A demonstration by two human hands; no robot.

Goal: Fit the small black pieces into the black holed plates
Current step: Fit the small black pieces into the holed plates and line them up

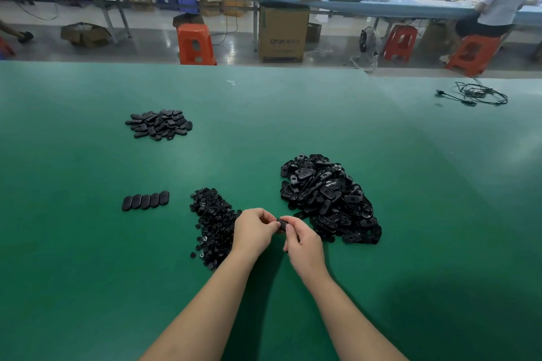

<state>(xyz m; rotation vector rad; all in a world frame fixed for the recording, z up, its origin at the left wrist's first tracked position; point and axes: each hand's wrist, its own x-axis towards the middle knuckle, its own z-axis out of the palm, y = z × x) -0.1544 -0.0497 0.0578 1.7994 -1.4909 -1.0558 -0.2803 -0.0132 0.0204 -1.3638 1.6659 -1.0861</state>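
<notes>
Near the front of the green table, the left hand and right hand meet, fingers curled round one black plate pinched between them; the fingers hide most of it, so no small piece on it can be made out. Behind the left hand lies the heap of small black pieces, partly covered by it, with the pile of holed plates just right of the hands.

Beyond my green worktable: a glossy grey floor, orange plastic stools, cardboard boxes, and a long blue-topped bench where a seated person faces away from me.
</notes>
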